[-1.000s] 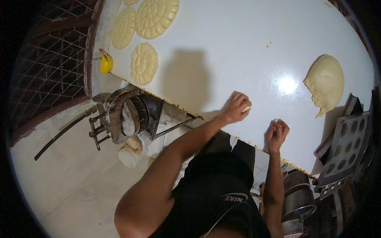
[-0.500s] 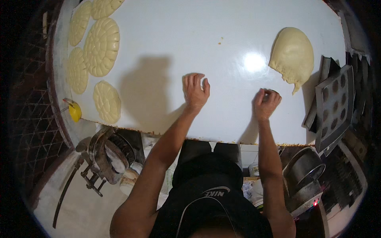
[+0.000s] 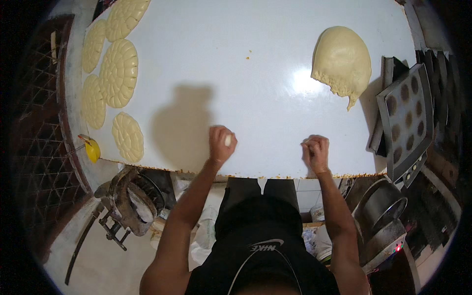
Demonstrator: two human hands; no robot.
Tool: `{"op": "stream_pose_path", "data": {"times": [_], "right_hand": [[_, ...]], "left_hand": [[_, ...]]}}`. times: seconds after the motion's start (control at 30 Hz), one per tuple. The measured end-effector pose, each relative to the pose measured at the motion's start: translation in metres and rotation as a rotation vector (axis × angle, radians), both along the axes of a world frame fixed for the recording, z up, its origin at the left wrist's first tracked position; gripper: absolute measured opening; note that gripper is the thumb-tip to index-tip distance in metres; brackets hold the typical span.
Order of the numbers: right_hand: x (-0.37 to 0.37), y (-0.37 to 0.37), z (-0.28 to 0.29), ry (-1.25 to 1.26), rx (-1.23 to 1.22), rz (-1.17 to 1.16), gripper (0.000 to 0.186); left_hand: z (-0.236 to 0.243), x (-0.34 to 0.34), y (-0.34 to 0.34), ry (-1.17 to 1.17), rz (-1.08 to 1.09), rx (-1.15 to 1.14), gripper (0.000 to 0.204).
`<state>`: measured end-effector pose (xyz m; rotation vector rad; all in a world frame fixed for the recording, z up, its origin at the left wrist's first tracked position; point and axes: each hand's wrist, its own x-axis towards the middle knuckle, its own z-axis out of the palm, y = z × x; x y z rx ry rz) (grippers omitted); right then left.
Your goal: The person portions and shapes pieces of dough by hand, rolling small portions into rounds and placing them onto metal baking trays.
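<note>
A broad white surface [image 3: 206, 59] fills most of what I can see, glossy under the lamp and lightly crumbed along its near edge. On its far right lies a big mound of pale dough [image 3: 341, 60], smooth on top and ragged where pieces have been torn from its lower side. Along the left edge sit five flat, round, patterned dough discs [image 3: 119, 73], close together and some touching. Off the right edge leans a dark metal mould tray [image 3: 407, 118] with round hollows, and below it stand stacked round metal tins [image 3: 381, 206]. Down at the lower left, beneath the surface, is a heavy rusty iron press [image 3: 129, 199]. A small yellow tool [image 3: 92, 148] rests at the left corner, just beside the nearest disc.

The person leans over the near edge with both arms out. The left hand [image 3: 221, 142] rests on the surface with its fingers curled around a small piece of dough [image 3: 228, 140], which shows pale at the thumb side. The right hand [image 3: 315, 151], well apart from it, is bunched into a loose fist on the surface; whether it holds anything I cannot tell.
</note>
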<state>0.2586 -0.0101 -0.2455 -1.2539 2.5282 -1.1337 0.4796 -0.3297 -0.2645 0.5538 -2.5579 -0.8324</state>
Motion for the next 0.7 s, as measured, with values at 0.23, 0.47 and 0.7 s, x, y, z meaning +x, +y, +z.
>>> {"op": "stream_pose_path", "data": {"times": [0.23,0.47,0.7], "right_hand": [[0.011,-0.022,0.000,0.003,-0.031,0.029,0.018],[-0.021,-0.045,-0.013,-0.004,0.016,-0.166,0.014],[-0.061,-0.036,0.003,0.192,0.031,-0.195,0.015]], "left_hand": [[-0.007,-0.023,0.066,0.024,0.119,0.017,0.022],[0.000,-0.074,0.054,-0.011,0.450,-0.163,0.028],[-0.006,-0.065,0.018,-0.042,0.452,-0.160,0.024]]}}
